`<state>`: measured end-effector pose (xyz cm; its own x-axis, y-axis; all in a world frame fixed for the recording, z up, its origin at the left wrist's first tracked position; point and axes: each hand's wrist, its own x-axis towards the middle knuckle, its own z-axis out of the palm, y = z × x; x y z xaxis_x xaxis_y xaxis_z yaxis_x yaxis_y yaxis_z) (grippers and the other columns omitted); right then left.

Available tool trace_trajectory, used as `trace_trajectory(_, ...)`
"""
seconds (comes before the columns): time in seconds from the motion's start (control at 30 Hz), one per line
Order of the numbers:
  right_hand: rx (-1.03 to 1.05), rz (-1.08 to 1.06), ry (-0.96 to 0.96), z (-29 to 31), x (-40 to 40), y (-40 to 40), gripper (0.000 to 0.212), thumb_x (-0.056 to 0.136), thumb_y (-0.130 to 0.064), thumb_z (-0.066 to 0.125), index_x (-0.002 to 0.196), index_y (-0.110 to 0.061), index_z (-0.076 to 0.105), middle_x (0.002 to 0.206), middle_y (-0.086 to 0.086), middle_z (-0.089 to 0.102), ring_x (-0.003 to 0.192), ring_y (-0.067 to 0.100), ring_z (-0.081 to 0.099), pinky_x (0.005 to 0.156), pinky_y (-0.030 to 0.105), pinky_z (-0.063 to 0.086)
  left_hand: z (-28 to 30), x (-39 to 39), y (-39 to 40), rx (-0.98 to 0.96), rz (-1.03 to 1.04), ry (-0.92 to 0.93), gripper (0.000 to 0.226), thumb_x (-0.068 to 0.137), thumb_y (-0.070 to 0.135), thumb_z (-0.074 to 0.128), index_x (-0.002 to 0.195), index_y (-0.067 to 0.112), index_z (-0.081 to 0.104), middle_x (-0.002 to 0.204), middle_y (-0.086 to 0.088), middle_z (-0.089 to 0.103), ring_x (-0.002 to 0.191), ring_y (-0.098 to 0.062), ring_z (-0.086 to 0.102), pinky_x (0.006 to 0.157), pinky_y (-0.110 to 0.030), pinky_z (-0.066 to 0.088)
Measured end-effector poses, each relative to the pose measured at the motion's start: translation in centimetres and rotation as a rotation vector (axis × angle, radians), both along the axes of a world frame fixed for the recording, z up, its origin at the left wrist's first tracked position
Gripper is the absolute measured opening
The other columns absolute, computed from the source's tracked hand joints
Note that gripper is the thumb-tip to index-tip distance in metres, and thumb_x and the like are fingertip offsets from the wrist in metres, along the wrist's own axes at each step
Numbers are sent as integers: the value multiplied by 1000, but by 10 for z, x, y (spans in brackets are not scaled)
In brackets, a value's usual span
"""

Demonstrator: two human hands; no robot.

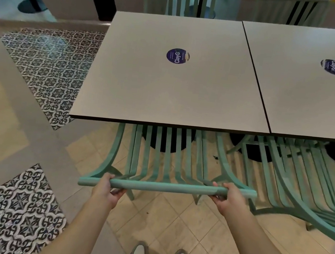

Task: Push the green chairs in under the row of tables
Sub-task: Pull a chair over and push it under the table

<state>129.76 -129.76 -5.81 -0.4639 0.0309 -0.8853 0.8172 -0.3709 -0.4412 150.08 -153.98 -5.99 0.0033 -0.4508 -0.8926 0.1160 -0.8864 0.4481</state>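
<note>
Here the left hand [108,189] and the right hand [228,198] are both closed around the top rail of a green chair [157,164] that faces the near edge of the left table [147,81]. The seat looks already tucked beneath the tabletop, and only the slatted back leans out toward the person, so this chair seems nearly home. A second green chair [297,177] just to the right sits under the neighbouring table [309,93], its back also sloping outward. Two more chairs [177,1] stand at the far side; whether they need pushing cannot be told. No containers show anywhere; both tabletops hold only a round sticker [177,56] each.
</note>
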Motion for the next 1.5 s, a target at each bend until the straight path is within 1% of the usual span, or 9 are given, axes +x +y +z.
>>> trace_trajectory(0.13, 8, 34, -5, 0, 1, -4, 45, 90, -2, 55, 132, -7, 38, 116, 20, 57, 92, 26, 68, 83, 58, 51, 2, 1, -4, -5, -4, -4, 41, 86, 5, 59, 126, 2, 49, 116, -20, 54, 97, -38, 58, 85, -56, 53)
trace_trajectory(0.3, 3, 13, -5, -1, 11, -11, 49, 89, -1, 55, 134, -9, 37, 117, 19, 56, 95, 28, 67, 89, 59, 49, 7, 7, -12, -13, -3, -14, 46, 86, 5, 59, 130, 4, 48, 119, -22, 55, 97, -39, 59, 75, -55, 55)
trace_trajectory(0.57, 22, 29, 11, 1, 13, -12, 48, 90, -2, 56, 133, -7, 37, 117, 21, 55, 101, 32, 64, 92, 60, 46, 8, 8, -11, -3, -5, -23, 45, 86, 8, 61, 129, 5, 49, 120, -20, 56, 102, -38, 60, 83, -55, 55)
trace_trajectory(0.87, 25, 23, 14, 4, 14, -11, 48, 89, -2, 57, 133, -7, 37, 116, 21, 55, 100, 32, 64, 90, 60, 48, 6, 8, -9, -2, -9, -4, 45, 87, 7, 60, 130, 6, 46, 120, -20, 55, 105, -40, 59, 88, -56, 53)
trace_trajectory(1.03, 22, 35, 31, 6, 16, -11, 45, 89, -1, 56, 131, -6, 38, 105, 20, 56, 101, 33, 64, 90, 61, 47, 9, 9, -8, -2, -7, 6, 46, 87, 7, 61, 130, 6, 45, 122, -20, 54, 105, -40, 58, 87, -56, 53)
trace_trajectory(1.17, 22, 39, 21, 8, 16, -12, 46, 89, -1, 57, 131, -4, 39, 114, 23, 57, 100, 33, 64, 88, 61, 48, 9, 9, -7, -9, -15, 15, 47, 86, 6, 61, 131, 6, 44, 123, -19, 54, 106, -40, 58, 87, -55, 53)
trace_trajectory(1.27, 15, 34, 30, 7, 16, -10, 47, 89, -1, 57, 131, -6, 38, 112, 22, 55, 102, 33, 63, 89, 61, 48, 10, 9, -7, -6, -12, 17, 46, 87, 7, 61, 130, 6, 45, 123, -20, 53, 107, -40, 58, 87, -55, 53)
trace_trajectory(1.4, 19, 30, 30, 8, 17, -11, 52, 88, -2, 59, 135, -8, 36, 118, 22, 50, 109, 38, 57, 89, 59, 48, 11, 9, -6, -3, -12, 13, 45, 87, 7, 62, 129, 7, 46, 123, -20, 53, 108, -40, 58, 87, -55, 54)
trace_trajectory(1.5, 28, 34, 23, 8, 16, -12, 52, 88, -3, 59, 136, -7, 37, 118, 21, 50, 112, 40, 54, 91, 59, 48, 10, 9, -8, -2, -11, 9, 45, 87, 7, 61, 129, 6, 46, 124, -20, 53, 107, -40, 58, 86, -55, 54)
